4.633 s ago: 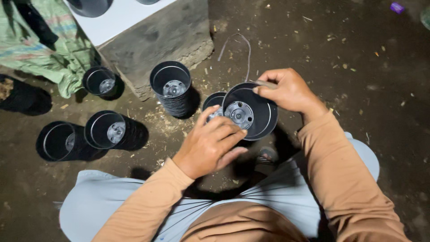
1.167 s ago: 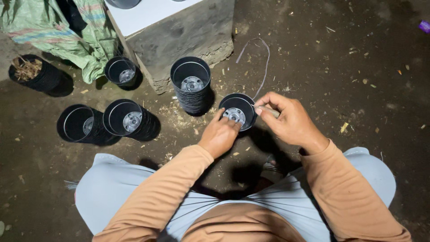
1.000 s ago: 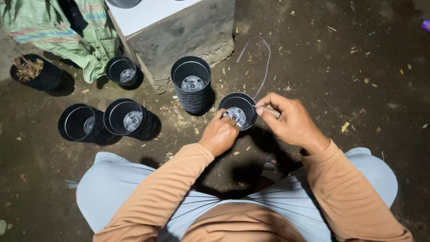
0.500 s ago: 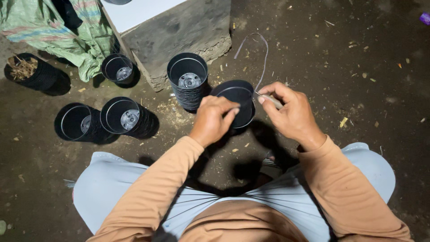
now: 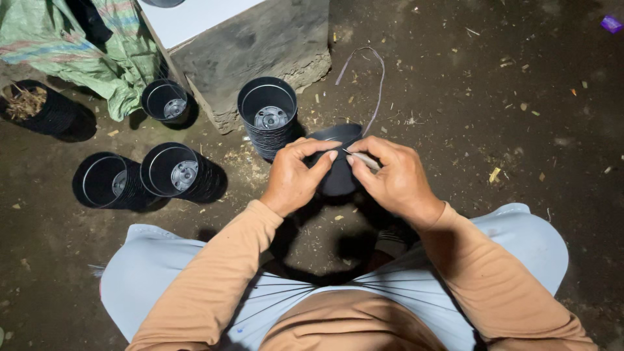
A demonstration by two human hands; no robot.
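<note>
Nearest the camera, both hands meet over the dirt floor [image 5: 507, 130], above the person's pale-blue lap. The left hand [image 5: 296, 179] curls its fingers [image 5: 318, 153] over the rim of a small black plastic pot [image 5: 338, 166], which is tipped so its mouth faces away and its inside cannot be seen; the pot sits between the two hands, touching both. The right hand [image 5: 393, 179] pinches a thin pale tool [image 5: 364, 159] between thumb and forefinger, its tip right at the pot's rim beside the left fingertips. A thin cord [image 5: 374, 84] runs from the pot away across the floor in a loop. Just beyond the hands stands a stack of black pots [image 5: 268, 117], the top one empty down to its ribbed base. To the left lie two more nested stacks on their sides [image 5: 175, 172] [image 5: 104, 182], mouths open and empty. Farther off, a single black pot [image 5: 166, 101] stands beside a rough concrete block [image 5: 260, 45], and a dark container holding dry straw-like fibre [image 5: 29, 104] sits by a green woven sack [image 5: 65, 45].
</note>
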